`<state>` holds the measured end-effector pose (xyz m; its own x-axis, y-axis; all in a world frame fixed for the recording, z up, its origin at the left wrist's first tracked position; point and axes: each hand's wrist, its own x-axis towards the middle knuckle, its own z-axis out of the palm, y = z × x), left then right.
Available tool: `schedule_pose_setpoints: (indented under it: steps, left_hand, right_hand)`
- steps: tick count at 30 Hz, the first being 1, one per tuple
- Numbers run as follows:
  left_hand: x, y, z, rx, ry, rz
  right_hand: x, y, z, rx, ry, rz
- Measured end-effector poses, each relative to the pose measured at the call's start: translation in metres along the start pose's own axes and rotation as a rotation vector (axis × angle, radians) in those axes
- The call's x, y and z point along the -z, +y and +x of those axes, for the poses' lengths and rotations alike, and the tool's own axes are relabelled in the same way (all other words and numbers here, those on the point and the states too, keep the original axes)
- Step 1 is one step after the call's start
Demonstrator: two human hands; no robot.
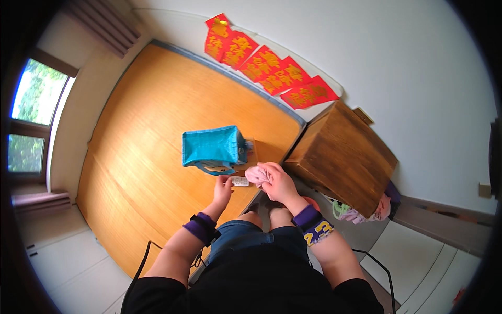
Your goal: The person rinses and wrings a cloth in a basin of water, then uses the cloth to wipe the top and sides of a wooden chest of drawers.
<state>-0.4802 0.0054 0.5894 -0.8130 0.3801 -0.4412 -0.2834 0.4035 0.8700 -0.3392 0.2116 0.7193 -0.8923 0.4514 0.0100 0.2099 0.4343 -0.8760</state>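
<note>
My right hand (277, 181) grips a bunched pink cloth (257, 175) over the front edge of the bed. To its left, my left hand (223, 191) has its fingertips at the near end of a small white remote control (240, 181), apparently pinching it. Just beyond both hands a turquoise bag (210, 146) lies on the mat, its strap handle (215, 169) drooping toward me. Beside and partly behind the bag, a flat brown item (252, 153) shows, mostly covered.
A bamboo-like sleeping mat (149, 129) covers the bed. At the right stands a brown wooden cabinet (345, 153), with pink and green cloth (347, 212) below it. Red paper decorations (270, 66) line the headboard. A black cable (137, 267) runs by my left arm.
</note>
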Motion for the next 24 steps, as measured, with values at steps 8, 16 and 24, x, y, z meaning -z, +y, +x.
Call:
schedule_pose_setpoints:
  steps: [8, 16, 24]
  left_hand:
    - [0.091, 0.043, 0.028, -0.179, 0.438, -0.209]
    - [0.104, 0.078, 0.032, -0.141, 0.372, -0.396]
    - [0.195, 0.034, -0.043, -0.176, 0.596, -0.469]
  right_hand:
    - [-0.064, 0.013, 0.053, -0.07, -0.088, 0.21]
    - [-0.091, -0.027, 0.07, -0.168, -0.274, 0.103]
    - [-0.163, -0.084, 0.041, 0.172, -0.316, 0.249]
